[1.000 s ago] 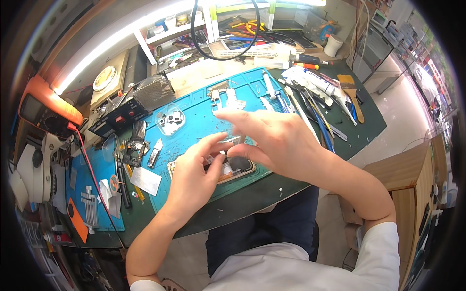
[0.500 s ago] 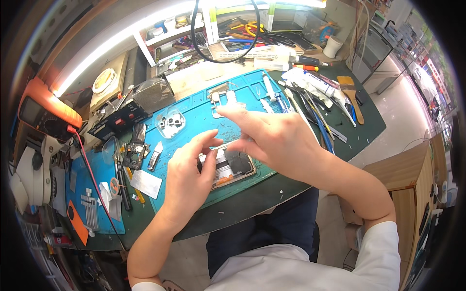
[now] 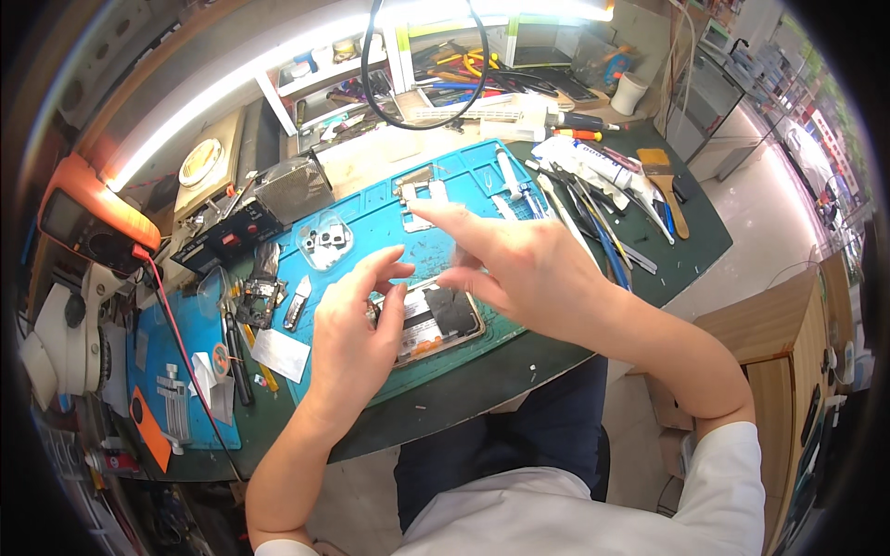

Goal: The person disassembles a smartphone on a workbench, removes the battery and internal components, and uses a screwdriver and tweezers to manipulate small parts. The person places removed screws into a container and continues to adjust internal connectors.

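Left hand (image 3: pixel 355 326) parted, right hand's (image 3: pixel 530 264) grip unclear, we are hovering over an opened, pale-rimmed, rectangular phone (image 3: pixel 438 321); slipping could scratch it.

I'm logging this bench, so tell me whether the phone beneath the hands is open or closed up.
Open: the phone shows inner parts, a pale block and a dark patch, within its frame. The left hand hides one end.

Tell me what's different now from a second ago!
The left hand moved a little left, away from the right hand, so more of the opened phone shows between them. I can't tell if either hand holds anything. The orange meter and the brush stayed put.
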Action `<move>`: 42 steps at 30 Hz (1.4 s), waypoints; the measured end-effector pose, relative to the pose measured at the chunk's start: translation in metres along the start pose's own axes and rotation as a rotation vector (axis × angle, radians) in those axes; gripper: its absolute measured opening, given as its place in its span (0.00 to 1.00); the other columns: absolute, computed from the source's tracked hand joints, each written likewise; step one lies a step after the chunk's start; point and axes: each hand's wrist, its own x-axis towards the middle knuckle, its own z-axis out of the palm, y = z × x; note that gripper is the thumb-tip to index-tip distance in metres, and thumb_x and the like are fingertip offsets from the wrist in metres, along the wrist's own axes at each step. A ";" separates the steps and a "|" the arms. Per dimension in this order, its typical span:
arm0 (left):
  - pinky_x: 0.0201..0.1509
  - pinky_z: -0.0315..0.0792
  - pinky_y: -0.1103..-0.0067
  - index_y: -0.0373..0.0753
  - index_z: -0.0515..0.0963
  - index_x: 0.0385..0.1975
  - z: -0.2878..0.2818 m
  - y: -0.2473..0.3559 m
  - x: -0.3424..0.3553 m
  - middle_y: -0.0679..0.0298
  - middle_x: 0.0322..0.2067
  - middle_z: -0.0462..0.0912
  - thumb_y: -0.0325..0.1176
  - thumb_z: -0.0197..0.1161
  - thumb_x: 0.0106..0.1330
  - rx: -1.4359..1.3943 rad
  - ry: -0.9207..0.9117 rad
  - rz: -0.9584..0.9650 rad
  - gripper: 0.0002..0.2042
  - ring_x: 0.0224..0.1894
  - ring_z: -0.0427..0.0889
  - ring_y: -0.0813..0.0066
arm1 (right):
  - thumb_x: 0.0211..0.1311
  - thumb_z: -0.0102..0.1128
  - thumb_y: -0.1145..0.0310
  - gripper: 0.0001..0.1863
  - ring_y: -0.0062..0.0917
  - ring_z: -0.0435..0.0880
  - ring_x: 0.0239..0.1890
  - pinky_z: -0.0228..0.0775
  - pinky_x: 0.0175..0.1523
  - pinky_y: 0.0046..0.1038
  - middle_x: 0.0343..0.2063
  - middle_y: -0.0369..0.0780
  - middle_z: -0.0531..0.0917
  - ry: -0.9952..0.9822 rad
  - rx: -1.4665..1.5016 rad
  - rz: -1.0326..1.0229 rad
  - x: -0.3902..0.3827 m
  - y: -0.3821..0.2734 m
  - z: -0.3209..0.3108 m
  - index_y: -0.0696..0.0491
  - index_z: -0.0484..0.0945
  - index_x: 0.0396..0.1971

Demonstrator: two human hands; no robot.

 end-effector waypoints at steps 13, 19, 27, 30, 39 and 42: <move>0.43 0.77 0.76 0.37 0.82 0.60 -0.027 -0.001 0.007 0.61 0.47 0.92 0.23 0.66 0.72 -0.046 0.174 0.005 0.17 0.43 0.87 0.75 | 0.71 0.64 0.74 0.30 0.35 0.89 0.41 0.82 0.51 0.33 0.41 0.43 0.89 0.032 0.325 0.178 -0.003 0.002 -0.022 0.51 0.70 0.72; 0.51 0.77 0.79 0.35 0.80 0.63 -0.069 0.010 0.000 0.60 0.49 0.91 0.23 0.63 0.74 -0.061 0.338 -0.004 0.18 0.45 0.85 0.79 | 0.59 0.79 0.52 0.39 0.40 0.88 0.52 0.83 0.54 0.38 0.57 0.46 0.82 -0.270 -0.160 0.092 -0.036 0.054 -0.018 0.55 0.76 0.66; 0.49 0.76 0.75 0.36 0.80 0.63 -0.075 -0.020 -0.070 0.59 0.48 0.92 0.18 0.65 0.71 0.160 0.360 0.024 0.20 0.44 0.85 0.74 | 0.59 0.78 0.53 0.42 0.39 0.89 0.47 0.81 0.56 0.38 0.52 0.49 0.87 -0.226 -0.078 0.244 0.054 0.063 -0.002 0.53 0.72 0.72; 0.48 0.77 0.73 0.34 0.80 0.59 -0.070 -0.021 -0.097 0.58 0.46 0.91 0.15 0.65 0.68 0.308 0.345 0.062 0.20 0.43 0.86 0.67 | 0.61 0.77 0.53 0.45 0.45 0.86 0.59 0.76 0.64 0.43 0.59 0.49 0.86 -0.408 -0.149 0.370 0.124 0.050 0.018 0.52 0.68 0.75; 0.52 0.74 0.67 0.34 0.79 0.60 -0.064 -0.031 -0.119 0.60 0.47 0.90 0.17 0.69 0.63 0.350 0.337 0.115 0.24 0.44 0.86 0.63 | 0.60 0.75 0.49 0.47 0.48 0.80 0.66 0.72 0.70 0.44 0.62 0.53 0.83 -0.418 -0.248 0.151 0.199 0.073 0.076 0.53 0.67 0.75; 0.49 0.75 0.67 0.34 0.78 0.62 -0.060 -0.032 -0.114 0.57 0.49 0.89 0.18 0.71 0.63 0.375 0.301 0.113 0.25 0.44 0.86 0.61 | 0.60 0.75 0.47 0.45 0.46 0.81 0.65 0.72 0.71 0.43 0.62 0.50 0.83 -0.370 -0.289 0.077 0.200 0.082 0.079 0.51 0.69 0.74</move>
